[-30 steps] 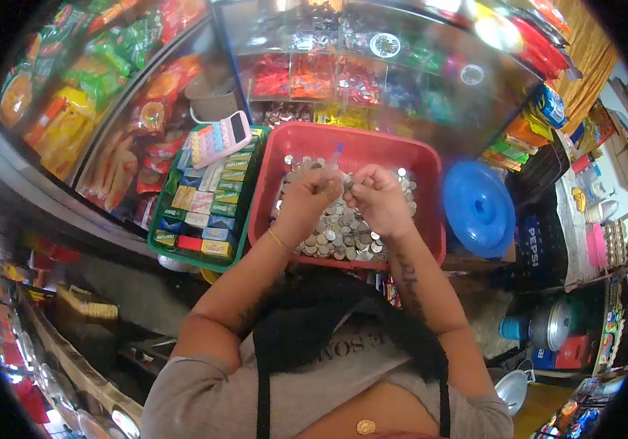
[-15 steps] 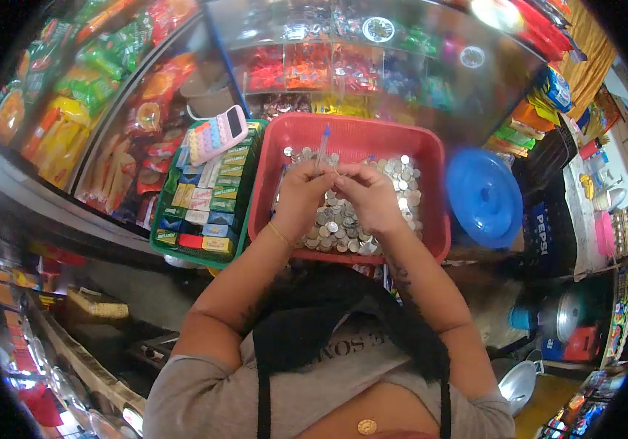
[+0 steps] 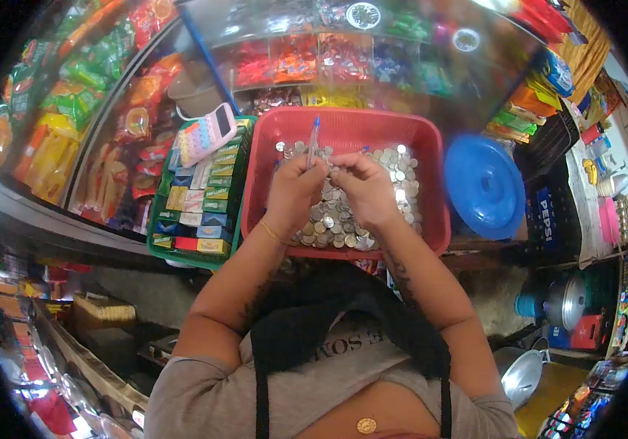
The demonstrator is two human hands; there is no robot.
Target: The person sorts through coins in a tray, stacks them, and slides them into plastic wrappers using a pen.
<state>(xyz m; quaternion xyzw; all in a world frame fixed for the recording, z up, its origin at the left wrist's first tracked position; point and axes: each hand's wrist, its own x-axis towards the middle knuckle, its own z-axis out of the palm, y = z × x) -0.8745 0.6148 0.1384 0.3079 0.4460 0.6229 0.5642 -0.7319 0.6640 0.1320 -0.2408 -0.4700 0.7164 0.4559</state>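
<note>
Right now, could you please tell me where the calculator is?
In the head view, the calculator rests on the packs in the green basket, just left of the red basket.

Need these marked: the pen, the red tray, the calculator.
Pen (image 3: 314,143): head view, middle of the clear barrel.
Red tray (image 3: 380,126): head view, bare inside of the far wall.
Calculator (image 3: 206,137): head view, on the pastel keys.

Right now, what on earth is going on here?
A person's left hand and right hand are close together above loose coins in a red basket. A pen points up by the left hand; whether it's gripped, I can't tell. To the left, a calculator rests on small boxes in a green basket.
</note>
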